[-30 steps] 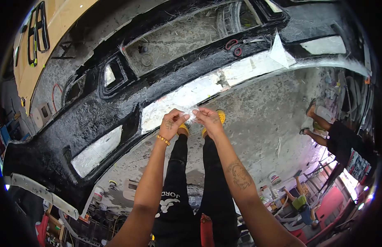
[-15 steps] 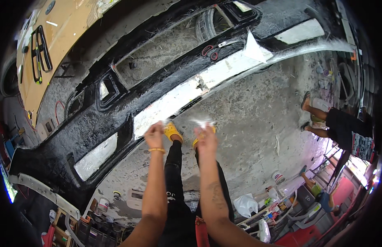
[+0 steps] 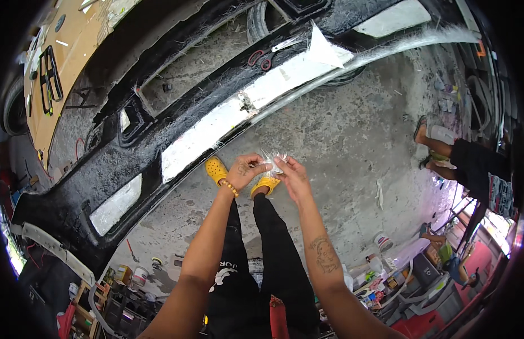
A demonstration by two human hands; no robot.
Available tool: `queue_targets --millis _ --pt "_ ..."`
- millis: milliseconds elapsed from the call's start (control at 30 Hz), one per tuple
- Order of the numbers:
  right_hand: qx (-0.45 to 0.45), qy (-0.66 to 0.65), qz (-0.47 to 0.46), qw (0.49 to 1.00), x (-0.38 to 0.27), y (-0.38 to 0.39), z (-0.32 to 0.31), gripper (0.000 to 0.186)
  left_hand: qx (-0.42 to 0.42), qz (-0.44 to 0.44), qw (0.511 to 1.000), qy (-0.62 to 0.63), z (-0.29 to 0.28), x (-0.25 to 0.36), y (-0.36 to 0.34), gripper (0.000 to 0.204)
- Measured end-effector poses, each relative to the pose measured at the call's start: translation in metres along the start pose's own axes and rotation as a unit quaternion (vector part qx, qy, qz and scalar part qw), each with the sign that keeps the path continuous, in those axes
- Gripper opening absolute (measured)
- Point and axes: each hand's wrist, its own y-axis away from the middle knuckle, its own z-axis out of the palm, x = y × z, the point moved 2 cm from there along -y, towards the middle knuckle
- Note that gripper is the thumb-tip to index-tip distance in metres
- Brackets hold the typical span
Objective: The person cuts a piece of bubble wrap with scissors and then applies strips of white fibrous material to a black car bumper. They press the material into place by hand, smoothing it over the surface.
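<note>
Near-left bucket (image 3: 140,276), right bucket (image 3: 383,242): contents were indiscernible | Left hand (image 3: 245,169): fingertips were pinched closed on white fibres (image 3: 275,163) | Right hand (image 3: 293,176): fingertips were pinched closed on same fibres

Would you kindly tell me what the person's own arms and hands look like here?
Both the left forearm and the right forearm are bare, with no sleeves showing, and neither hand wears a glove. A bracelet of yellowish beads circles the left wrist. The left hand has a dark tattoo on its back; a larger line tattoo marks the right forearm.
</note>
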Motion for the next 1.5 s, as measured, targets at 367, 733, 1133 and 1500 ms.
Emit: queue_targets --millis 367,733,1133,1500 --pt "0.142 -0.09 -0.047 0.985 -0.047 0.023 -0.072 0.02 0.102 -0.021 0.995 -0.015 0.048 0.046 0.063 0.023" --pt "0.059 -0.205 -0.01 0.977 -0.011 0.103 -0.019 0.027 0.098 0.026 0.984 0.148 0.072 0.079 0.088 0.015" --pt "0.053 -0.177 -0.143 0.972 0.048 0.137 0.002 0.015 0.124 0.09 0.96 0.233 0.045 0.036 0.199 0.033" --pt "0.086 -0.133 -0.153 0.975 0.068 0.138 0.023 0.016 0.157 0.02 0.978 0.137 0.007 -0.004 0.185 0.021"
